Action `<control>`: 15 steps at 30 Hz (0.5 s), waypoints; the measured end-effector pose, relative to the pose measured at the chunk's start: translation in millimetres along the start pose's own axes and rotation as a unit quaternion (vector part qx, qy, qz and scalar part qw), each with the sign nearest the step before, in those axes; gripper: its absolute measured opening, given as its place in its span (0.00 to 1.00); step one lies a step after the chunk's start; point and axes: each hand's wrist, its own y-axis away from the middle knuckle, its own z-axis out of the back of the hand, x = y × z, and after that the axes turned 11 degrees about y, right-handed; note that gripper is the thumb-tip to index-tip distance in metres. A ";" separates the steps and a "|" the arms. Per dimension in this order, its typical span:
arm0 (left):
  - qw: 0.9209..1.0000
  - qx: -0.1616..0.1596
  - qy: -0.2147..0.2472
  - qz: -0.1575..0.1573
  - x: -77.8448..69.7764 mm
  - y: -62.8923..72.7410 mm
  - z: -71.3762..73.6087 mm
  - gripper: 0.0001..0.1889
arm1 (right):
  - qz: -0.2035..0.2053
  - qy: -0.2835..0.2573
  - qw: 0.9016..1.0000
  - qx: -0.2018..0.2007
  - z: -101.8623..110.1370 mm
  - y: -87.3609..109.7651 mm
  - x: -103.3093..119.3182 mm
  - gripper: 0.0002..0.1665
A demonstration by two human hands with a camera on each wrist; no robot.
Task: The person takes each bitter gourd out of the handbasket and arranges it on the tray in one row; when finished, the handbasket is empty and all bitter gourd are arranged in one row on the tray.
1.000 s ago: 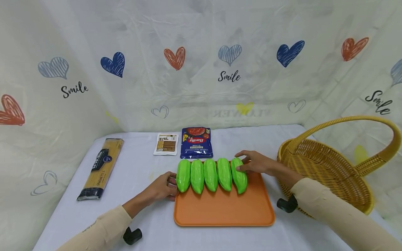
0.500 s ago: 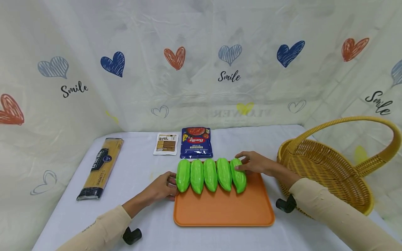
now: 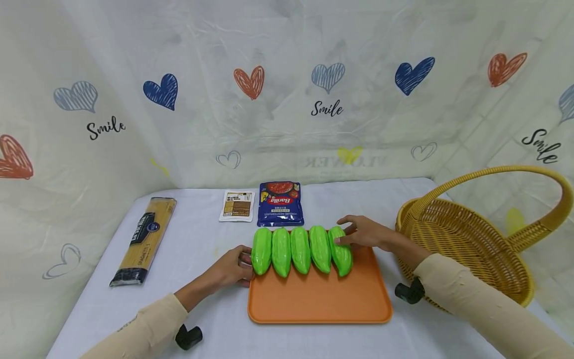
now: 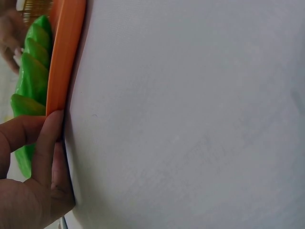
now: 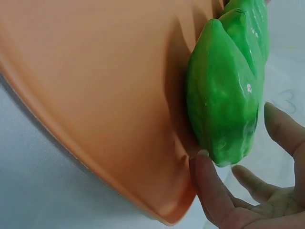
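Several glossy green, long, ridged toy fruits (image 3: pixel 300 251) lie side by side along the far part of an orange tray (image 3: pixel 319 302). My left hand (image 3: pixel 233 267) is at the tray's left side, with bent fingers touching the rim and the leftmost green fruit (image 3: pixel 261 252). In the left wrist view a fingertip rests on the rim of the tray (image 4: pixel 66 52). My right hand (image 3: pixel 365 233) touches the rightmost green fruit (image 3: pixel 342 257) near its top. From the right wrist view, its fingers are spread around the end of that fruit (image 5: pixel 221 95), not wrapped round it.
A wicker basket (image 3: pixel 466 239) with a tall handle stands to the right, beside my right forearm. Behind the tray lie a blue sauce pouch (image 3: pixel 280 205) and a small white-brown packet (image 3: pixel 237 206). A spaghetti pack (image 3: pixel 144 242) lies on the left of the white-covered table (image 3: pixel 202 219).
The rightmost green fruit has shifted very slightly left against its neighbour under my right hand. My left hand and the tray look the same.
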 end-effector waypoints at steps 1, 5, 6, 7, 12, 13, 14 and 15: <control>1.000 0.000 -0.001 0.000 -0.1 0.1 0.0 0.36 | 0.002 0.005 1.000 -0.002 0.8 0.7 0.1 0.45; 1.000 -0.002 -0.004 0.001 -0.8 0.3 0.1 0.36 | 0.010 0.036 0.999 -0.021 4.8 3.7 -0.3 0.47; 1.000 -0.002 -0.005 0.001 -0.9 0.3 0.0 0.36 | 0.015 0.043 0.999 -0.026 6.1 4.8 -0.6 0.47; 1.000 -0.003 -0.004 0.002 -1.3 0.4 -0.1 0.36 | 0.021 0.046 0.998 -0.031 7.5 5.9 -1.2 0.47; 1.000 -0.004 -0.003 0.005 -1.9 0.8 -0.7 0.37 | 0.056 0.037 0.997 -0.044 13.9 13.6 -3.9 0.45; 1.000 -0.003 -0.002 0.005 -1.9 0.8 -0.7 0.37 | 0.062 0.033 0.997 -0.045 14.9 15.3 -4.5 0.44; 1.000 -0.003 -0.001 0.004 -1.8 0.9 -0.6 0.37 | 0.067 0.033 0.996 -0.047 15.8 17.1 -4.6 0.43; 1.000 -0.003 -0.001 0.005 -1.7 0.9 -0.5 0.37 | 0.075 0.033 0.996 -0.046 16.6 19.0 -4.5 0.43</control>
